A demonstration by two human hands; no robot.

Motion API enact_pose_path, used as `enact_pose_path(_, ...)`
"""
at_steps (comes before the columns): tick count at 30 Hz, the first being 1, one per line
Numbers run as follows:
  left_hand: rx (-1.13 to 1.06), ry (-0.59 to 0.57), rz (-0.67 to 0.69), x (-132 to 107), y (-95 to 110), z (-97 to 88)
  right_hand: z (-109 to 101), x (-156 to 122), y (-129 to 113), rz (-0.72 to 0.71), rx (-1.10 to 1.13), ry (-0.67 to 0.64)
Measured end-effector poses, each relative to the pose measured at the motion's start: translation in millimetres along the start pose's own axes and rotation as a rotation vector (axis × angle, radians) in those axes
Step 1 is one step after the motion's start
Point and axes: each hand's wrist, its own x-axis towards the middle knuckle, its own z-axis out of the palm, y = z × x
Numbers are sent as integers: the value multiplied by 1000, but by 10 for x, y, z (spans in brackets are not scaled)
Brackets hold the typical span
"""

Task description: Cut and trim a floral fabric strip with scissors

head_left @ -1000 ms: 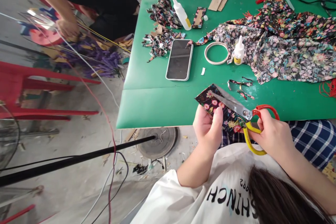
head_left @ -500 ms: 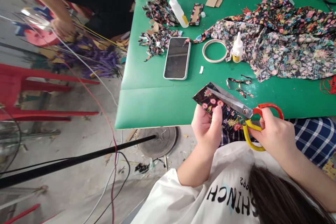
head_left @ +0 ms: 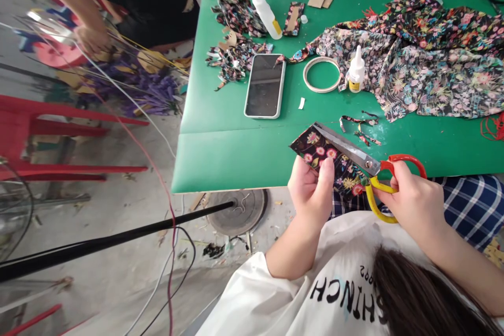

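Observation:
My left hand (head_left: 313, 189) pinches a black floral fabric piece (head_left: 315, 149) near the table's front edge, thumb on top. My right hand (head_left: 413, 194) is closed around the scissors (head_left: 368, 164), which have one red and one yellow handle loop. Their blades lie along the far long edge of the fabric piece, tips near its far corner. Just beyond the blades, thin floral fabric scraps (head_left: 362, 127) lie on the green table (head_left: 220, 155). A small white glue bottle (head_left: 356, 71) with a yellow label stands upright behind the scraps.
A phone (head_left: 265, 85), a tape roll (head_left: 322, 74) and a tall glue bottle (head_left: 264, 8) are on the table. Floral cloth (head_left: 441, 81) spreads over its right side. At the left, a co-worker's hand (head_left: 92, 39) is above purple bundles; a black pole (head_left: 118, 236) crosses the floor.
The scissor blades have closed together along the fabric's edge, where they stood slightly apart before. Both hands stay in nearly the same place.

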Motion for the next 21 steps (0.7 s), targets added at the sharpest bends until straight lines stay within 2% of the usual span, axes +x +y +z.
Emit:
enact_pose_path(15, -57, -11, -22, 4, 2, 21, 49, -22, 21, 10, 9, -2)
enact_pose_path(21, -43, -21, -28, -3, -3, 4, 66, -10, 69, 50, 147, -37)
